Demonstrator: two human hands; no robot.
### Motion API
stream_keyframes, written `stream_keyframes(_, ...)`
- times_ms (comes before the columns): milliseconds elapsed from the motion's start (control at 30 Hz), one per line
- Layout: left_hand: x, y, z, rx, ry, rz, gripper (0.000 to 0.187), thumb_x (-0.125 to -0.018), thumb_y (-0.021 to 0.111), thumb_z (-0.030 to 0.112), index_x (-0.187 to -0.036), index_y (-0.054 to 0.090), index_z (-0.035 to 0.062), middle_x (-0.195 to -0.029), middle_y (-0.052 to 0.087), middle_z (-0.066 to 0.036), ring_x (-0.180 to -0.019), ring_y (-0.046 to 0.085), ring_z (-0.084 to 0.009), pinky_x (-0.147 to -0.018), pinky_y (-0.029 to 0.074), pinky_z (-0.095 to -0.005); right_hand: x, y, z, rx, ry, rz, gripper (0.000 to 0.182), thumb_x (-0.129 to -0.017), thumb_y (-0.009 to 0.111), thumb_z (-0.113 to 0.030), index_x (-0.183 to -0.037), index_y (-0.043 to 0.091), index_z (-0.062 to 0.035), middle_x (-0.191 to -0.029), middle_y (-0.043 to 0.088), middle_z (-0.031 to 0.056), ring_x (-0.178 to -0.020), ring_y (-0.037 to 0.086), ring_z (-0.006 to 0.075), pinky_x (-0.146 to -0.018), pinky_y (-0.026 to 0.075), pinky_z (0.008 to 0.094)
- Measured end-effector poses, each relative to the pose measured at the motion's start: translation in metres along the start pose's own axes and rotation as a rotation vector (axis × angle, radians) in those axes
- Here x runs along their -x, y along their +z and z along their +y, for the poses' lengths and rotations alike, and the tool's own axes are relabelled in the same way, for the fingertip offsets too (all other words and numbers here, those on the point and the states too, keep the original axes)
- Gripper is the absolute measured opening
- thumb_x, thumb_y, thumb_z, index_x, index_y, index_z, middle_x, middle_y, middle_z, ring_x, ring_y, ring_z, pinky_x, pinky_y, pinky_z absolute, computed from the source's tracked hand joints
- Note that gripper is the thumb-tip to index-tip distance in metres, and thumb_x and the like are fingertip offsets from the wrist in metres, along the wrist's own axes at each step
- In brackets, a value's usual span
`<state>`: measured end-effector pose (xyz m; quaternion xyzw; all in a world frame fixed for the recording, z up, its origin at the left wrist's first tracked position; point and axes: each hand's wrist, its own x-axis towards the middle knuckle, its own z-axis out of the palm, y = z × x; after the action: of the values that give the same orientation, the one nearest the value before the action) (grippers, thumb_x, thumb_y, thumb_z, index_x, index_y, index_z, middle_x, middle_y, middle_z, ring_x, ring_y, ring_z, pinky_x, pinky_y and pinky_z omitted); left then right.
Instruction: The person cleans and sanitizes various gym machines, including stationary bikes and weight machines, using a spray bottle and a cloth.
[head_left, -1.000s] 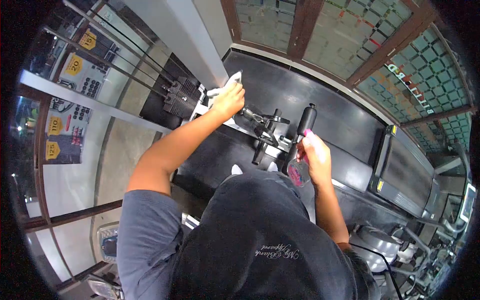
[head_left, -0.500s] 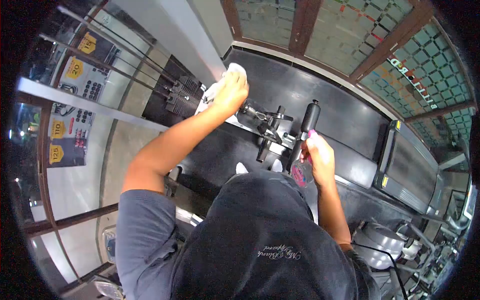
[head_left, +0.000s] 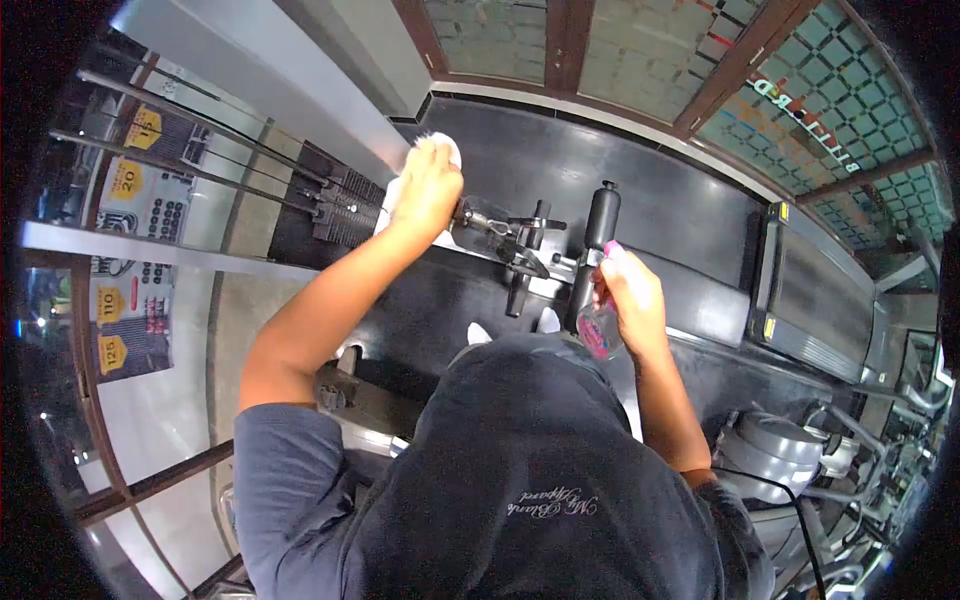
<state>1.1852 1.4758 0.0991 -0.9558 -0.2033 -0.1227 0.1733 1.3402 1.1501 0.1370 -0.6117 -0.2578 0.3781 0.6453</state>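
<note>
My left hand [head_left: 428, 190] is closed over a white cloth [head_left: 447, 150] and presses it against the light metal frame of a cable machine, near the base of its upright [head_left: 335, 95]. Part of the cloth lies under the fingers. My right hand [head_left: 636, 300] is wrapped round a clear spray bottle [head_left: 597, 333] with pink liquid or a pink label and a pink nozzle, held upside-up in front of my body. Beyond that hand stands a black padded roller [head_left: 603, 215]. Between both hands sit black foot plates [head_left: 530, 245] and a cable clip [head_left: 485, 222].
A weight stack [head_left: 345, 210] with guide rods is left of my left hand. A long dark bench pad [head_left: 690, 290] and a treadmill-like deck [head_left: 820, 290] lie at right. Glass doors [head_left: 640, 50] close off the far side. A wall poster [head_left: 140, 240] hangs at left.
The view has turned slightly, so the scene sits further left. My left hand stays on the cloth at the machine frame, with only a small shift. My right hand still holds the spray bottle.
</note>
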Motion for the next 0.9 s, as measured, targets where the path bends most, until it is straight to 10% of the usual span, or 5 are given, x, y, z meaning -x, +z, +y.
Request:
stream_keyframes(100, -0.016, -0.039, -0.002, 0.003, -0.026, -0.022, 0.017, -0.078, 0.067, 0.008, -0.093, 0.071, 0.0004, -0.105, 0.06, -0.013, -0.107, 0.057, -0.034, -0.089, 0.049, -0.0453, -0.001, -0.001, 0.001, 0.033, 0.008, -0.005, 0.026, -0.105, 0.062, -0.018, -0.117, 0.065, 0.0042, -0.087, 0.065, 0.0065, -0.07, 0.062, 0.0124, -0.062, 0.051, 0.0283)
stream_keyframes(400, 0.053, 0.126, 0.026, -0.004, 0.099, -0.112, 0.017, -0.084, 0.065, 0.011, -0.094, 0.074, 0.0016, -0.115, 0.065, -0.014, -0.117, 0.058, -0.0306, -0.098, 0.05, -0.0413, 0.005, -0.003, -0.005, 0.019, 0.101, 0.022, 0.024, -0.105, 0.061, -0.02, -0.111, 0.065, 0.0029, -0.084, 0.064, 0.0037, -0.067, 0.059, 0.01, -0.062, 0.049, 0.0274)
stream_keyframes(567, 0.045, 0.108, 0.028, 0.002, 0.068, -0.412, 0.018, -0.091, 0.061, 0.014, -0.093, 0.075, 0.0033, -0.116, 0.065, -0.01, -0.119, 0.057, -0.0285, -0.099, 0.051, -0.0414, 0.005, -0.012, -0.009, 0.105, 0.055, -0.012, 0.027, -0.106, 0.059, -0.024, -0.102, 0.063, 0.0015, -0.086, 0.065, 0.0061, -0.072, 0.062, 0.0125, -0.065, 0.051, 0.0287)
stream_keyframes(900, -0.001, 0.031, 0.017, -0.08, 0.012, -0.095, 0.014, -0.084, 0.064, 0.008, -0.092, 0.073, 0.0004, -0.112, 0.063, -0.015, -0.111, 0.057, -0.032, -0.097, 0.048, -0.0438, 0.003, -0.019, -0.008, 0.03, 0.057, -0.025, 0.026, -0.107, 0.059, -0.024, -0.106, 0.064, 0.0017, -0.089, 0.065, 0.0053, -0.072, 0.062, 0.012, -0.065, 0.05, 0.0282)
